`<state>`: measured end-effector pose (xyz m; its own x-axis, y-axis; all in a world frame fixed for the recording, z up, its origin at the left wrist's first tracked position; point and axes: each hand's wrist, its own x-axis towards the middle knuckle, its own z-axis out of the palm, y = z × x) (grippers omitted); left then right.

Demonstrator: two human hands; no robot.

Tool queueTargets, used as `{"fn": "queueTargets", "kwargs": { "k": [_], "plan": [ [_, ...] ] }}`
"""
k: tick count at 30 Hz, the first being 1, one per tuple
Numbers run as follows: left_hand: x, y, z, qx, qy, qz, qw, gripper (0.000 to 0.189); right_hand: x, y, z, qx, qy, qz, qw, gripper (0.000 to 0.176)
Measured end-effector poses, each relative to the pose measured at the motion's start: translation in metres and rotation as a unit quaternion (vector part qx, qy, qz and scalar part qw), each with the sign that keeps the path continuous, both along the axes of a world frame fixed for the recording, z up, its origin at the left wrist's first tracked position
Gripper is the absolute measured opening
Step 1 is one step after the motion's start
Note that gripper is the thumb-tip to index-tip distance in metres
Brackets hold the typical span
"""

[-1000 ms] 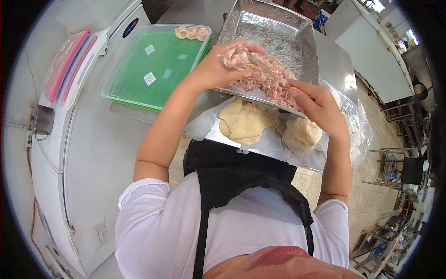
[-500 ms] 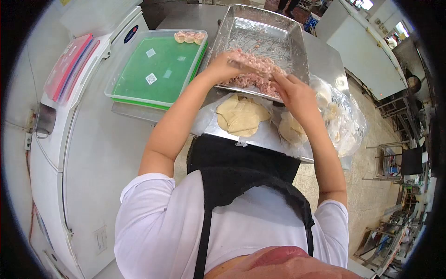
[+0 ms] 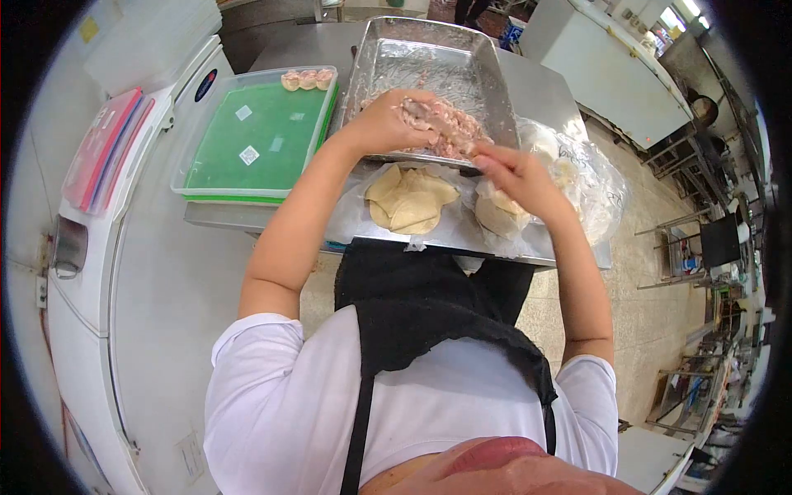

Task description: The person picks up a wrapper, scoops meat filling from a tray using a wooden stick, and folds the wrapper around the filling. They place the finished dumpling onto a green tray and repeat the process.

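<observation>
My left hand [image 3: 381,124] is over the near left of a deep metal pan [image 3: 505,107], its fingers curled. What it holds is hidden behind the fingers. Pinkish ground meat [image 3: 462,124] lies along the pan's near side, right by both hands. My right hand [image 3: 518,175] is closed at the pan's near right edge, gripping the end of a narrow, meat-smeared utensil [image 3: 450,125] that points toward my left hand. Just below the pan, a fanned stack of round dough wrappers [image 3: 411,200] rests on a sheet. More wrappers [image 3: 500,214] lie under my right wrist.
A lidless plastic tray with a green base [image 3: 247,140] stands at the left, with three filled dumplings [image 3: 307,79] in its far corner. Clear plastic bags [image 3: 598,186] lie to the right. A white freezer [image 3: 173,330] flanks the table's left.
The view has shifted, so the table's things sit further left. My right hand has drawn slightly away from the meat, the utensil now showing between both hands.
</observation>
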<state>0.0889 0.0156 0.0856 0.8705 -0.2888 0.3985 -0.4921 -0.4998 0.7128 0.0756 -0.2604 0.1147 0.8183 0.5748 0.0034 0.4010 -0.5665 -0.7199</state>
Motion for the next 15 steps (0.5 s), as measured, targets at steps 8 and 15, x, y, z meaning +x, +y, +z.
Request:
{"fn": "queueTargets", "kwargs": {
  "k": [8,15],
  "plan": [
    [0.015,-0.010,-0.009,0.009,0.128,0.073,0.989,0.073,0.008,-0.006,-0.003,0.014,-0.323,-0.024,0.946,0.023],
    [0.020,0.008,-0.030,-0.032,0.080,0.079,0.993,0.077,0.066,-0.035,-0.039,-0.226,-0.270,-0.037,0.935,0.025]
  ]
}}
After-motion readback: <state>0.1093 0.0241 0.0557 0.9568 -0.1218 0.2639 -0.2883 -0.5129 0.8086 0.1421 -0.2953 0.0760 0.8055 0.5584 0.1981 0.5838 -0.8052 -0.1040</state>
